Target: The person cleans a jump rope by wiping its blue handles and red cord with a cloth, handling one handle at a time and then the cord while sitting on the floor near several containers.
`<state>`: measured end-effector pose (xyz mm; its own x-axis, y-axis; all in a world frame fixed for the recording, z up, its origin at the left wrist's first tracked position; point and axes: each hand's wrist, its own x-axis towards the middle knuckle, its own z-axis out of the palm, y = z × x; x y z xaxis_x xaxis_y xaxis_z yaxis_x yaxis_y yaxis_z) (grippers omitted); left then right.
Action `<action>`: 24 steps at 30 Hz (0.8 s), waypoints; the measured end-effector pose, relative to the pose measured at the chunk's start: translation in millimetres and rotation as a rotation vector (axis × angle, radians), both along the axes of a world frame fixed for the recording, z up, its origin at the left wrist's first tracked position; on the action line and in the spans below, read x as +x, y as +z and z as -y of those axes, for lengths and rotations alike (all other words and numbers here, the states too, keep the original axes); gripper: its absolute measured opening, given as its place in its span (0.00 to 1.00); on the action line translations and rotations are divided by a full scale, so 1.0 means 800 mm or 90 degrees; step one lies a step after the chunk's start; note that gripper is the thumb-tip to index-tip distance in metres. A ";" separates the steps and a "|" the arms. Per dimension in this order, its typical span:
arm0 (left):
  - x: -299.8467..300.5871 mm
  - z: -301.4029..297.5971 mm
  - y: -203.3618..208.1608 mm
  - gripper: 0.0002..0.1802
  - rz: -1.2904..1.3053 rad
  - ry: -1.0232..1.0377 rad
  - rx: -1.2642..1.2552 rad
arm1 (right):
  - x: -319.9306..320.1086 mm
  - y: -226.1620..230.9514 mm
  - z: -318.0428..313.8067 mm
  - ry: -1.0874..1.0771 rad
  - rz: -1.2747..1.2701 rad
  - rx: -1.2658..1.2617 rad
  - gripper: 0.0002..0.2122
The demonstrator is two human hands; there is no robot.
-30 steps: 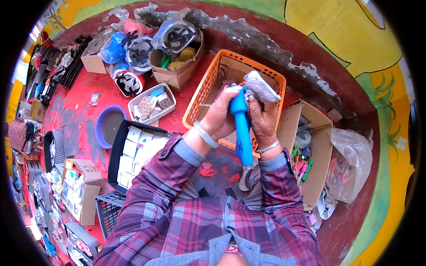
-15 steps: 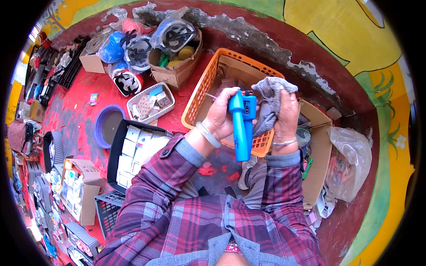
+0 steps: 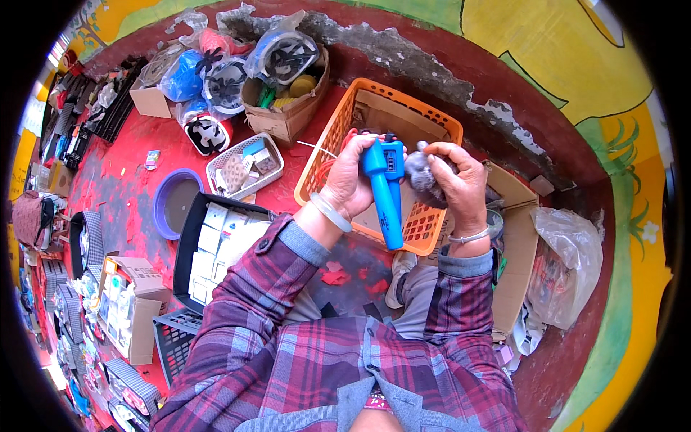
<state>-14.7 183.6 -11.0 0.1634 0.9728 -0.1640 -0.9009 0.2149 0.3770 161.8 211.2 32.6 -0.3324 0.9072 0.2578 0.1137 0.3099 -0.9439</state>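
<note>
The left hand [image 3: 350, 181] had its fingers wrapped around the head of a blue power tool [image 3: 385, 191], which it held upright above the orange basket [image 3: 338, 133], handle pointing down. The right hand [image 3: 457, 180] had its fingers pinched on a grey rag [image 3: 421, 178], which it pressed against the tool's right side. A black tray of small white boxes [image 3: 216, 241] sat lower left on the red floor [image 3: 137, 194].

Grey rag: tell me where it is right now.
In the head view the grey rag is bunched in the right hand, pressed against the blue power tool held by the left hand, above the orange basket.
</note>
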 end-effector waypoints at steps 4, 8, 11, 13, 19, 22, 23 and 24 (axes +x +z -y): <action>0.006 0.004 0.002 0.15 -0.042 -0.009 -0.007 | -0.013 -0.007 0.004 0.073 -0.001 -0.042 0.09; 0.002 0.008 -0.001 0.17 -0.059 -0.100 -0.020 | -0.013 -0.020 0.000 -0.022 0.054 0.020 0.08; 0.002 0.010 0.002 0.17 -0.095 -0.101 0.013 | -0.011 -0.016 0.000 -0.048 0.051 0.049 0.07; 0.002 0.011 0.008 0.17 -0.101 -0.100 0.024 | -0.011 -0.015 0.001 -0.054 0.032 0.063 0.07; 0.003 0.005 0.004 0.17 -0.047 -0.093 0.050 | -0.013 -0.013 0.001 -0.029 -0.041 0.002 0.06; 0.003 0.007 0.006 0.18 -0.068 -0.078 0.056 | -0.011 -0.006 0.003 -0.034 0.047 0.141 0.06; 0.003 0.008 0.007 0.18 -0.076 -0.073 0.055 | -0.010 -0.002 0.005 -0.038 0.089 0.195 0.07; 0.003 0.009 0.005 0.17 -0.080 -0.071 0.059 | -0.010 0.000 0.006 -0.042 0.117 0.227 0.07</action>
<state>-12.2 176.7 -6.7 0.2545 0.9619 -0.1001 -0.8186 0.2693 0.5074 153.8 206.3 32.3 -0.3468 0.7927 0.5013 0.3014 0.6004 -0.7408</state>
